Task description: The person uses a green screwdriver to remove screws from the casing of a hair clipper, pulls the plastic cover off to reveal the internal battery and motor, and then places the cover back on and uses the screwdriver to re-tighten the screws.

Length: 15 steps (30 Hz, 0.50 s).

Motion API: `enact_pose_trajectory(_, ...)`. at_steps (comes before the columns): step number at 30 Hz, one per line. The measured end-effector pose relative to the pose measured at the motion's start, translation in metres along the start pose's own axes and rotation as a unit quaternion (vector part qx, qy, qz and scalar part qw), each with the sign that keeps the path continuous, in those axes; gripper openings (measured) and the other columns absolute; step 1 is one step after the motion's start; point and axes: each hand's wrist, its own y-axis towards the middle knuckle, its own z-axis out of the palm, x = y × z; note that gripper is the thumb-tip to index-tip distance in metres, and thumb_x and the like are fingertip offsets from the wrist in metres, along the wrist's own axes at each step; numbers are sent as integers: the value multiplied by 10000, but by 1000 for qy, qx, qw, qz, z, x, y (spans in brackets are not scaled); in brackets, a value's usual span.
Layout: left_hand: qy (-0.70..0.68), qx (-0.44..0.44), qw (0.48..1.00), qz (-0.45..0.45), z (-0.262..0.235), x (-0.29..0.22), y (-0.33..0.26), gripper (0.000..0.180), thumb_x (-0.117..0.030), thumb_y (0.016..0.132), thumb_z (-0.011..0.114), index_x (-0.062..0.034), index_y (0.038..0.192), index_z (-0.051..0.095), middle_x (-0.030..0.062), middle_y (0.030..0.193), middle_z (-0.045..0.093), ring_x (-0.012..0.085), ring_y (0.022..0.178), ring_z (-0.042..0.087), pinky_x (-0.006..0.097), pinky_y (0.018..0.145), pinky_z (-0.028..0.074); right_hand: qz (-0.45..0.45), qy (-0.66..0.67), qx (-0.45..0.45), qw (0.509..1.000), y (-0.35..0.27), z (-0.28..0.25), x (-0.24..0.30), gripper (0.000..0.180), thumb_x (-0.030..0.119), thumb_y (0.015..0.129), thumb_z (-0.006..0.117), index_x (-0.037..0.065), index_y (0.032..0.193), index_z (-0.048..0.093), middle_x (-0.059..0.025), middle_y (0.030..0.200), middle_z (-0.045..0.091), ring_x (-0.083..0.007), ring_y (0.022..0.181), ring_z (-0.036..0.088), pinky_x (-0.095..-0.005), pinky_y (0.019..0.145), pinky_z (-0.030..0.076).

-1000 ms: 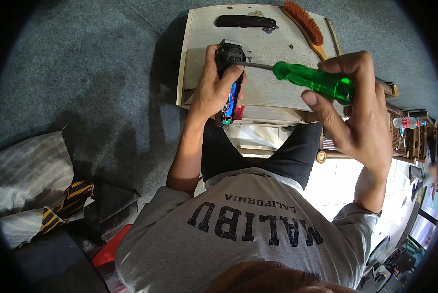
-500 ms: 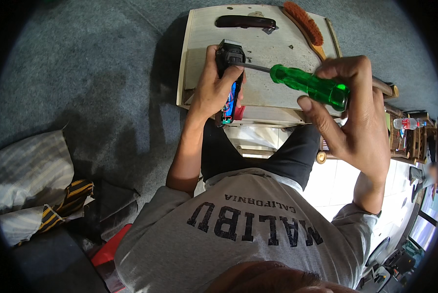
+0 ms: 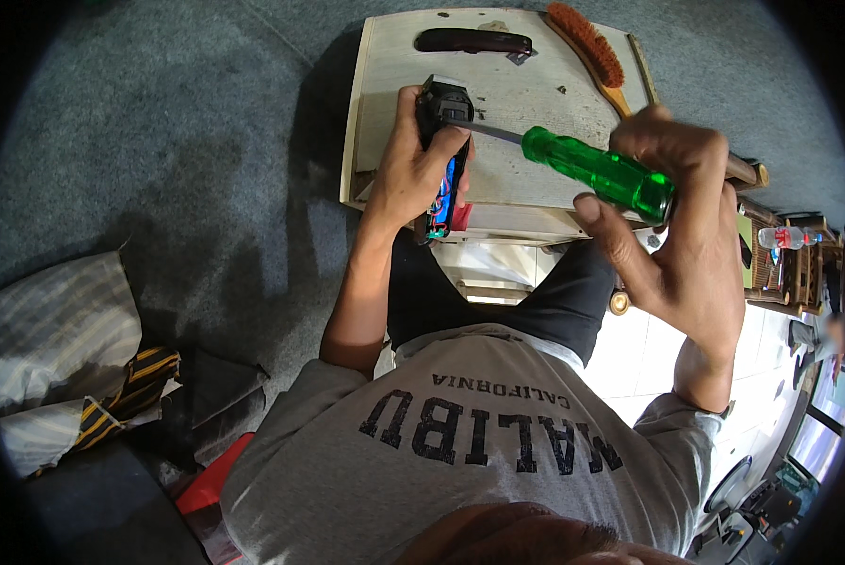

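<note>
My left hand [image 3: 409, 174] is wrapped round a black hair clipper [image 3: 446, 96] above the near left part of a small white table. The lower body of the clipper lies open, showing a blue cell, thin wires and a bit of green board. In my right hand [image 3: 694, 221] is a screwdriver [image 3: 597, 175] with a see-through green handle, held between thumb and fingers. Its shaft points left and its tip meets the clipper just below the head, by my left thumb. A dark, glossy clipper cover [image 3: 472, 40] rests at the table's far side.
On the white table [image 3: 517, 174] a wooden brush with reddish bristles [image 3: 587, 47] lies at the far right, among small dark bits. A red object [image 3: 461, 217] shows beside the clipper's lower end. Striped cloth [image 3: 60, 330] lies at left; a plastic bottle [image 3: 785, 237] is at right.
My right hand has shifted its fingers on the green handle and turned slightly; the handle has moved a little. The left hand and clipper stay in place.
</note>
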Motion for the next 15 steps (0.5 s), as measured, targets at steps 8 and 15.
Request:
enact_pose_trajectory(8,-2,-5,1000,-13,0,0,-1,311,-128,1086,588,-92,1290,355,99,868,630,153,559,634,330,461,550,49,-32,16,998,-3,-2,9,587,455,932,836,-21,1181,599,-176,982,771,-309,878,813,-417,739,635)
enact_pose_trajectory(15,0,5,1000,-14,-2,0,0,299,-130,1085,594,-91,1261,355,95,863,632,154,552,633,326,461,547,55,-9,-17,998,-5,2,9,587,448,903,870,-7,1175,618,-169,1082,766,-295,924,811,-402,746,628)
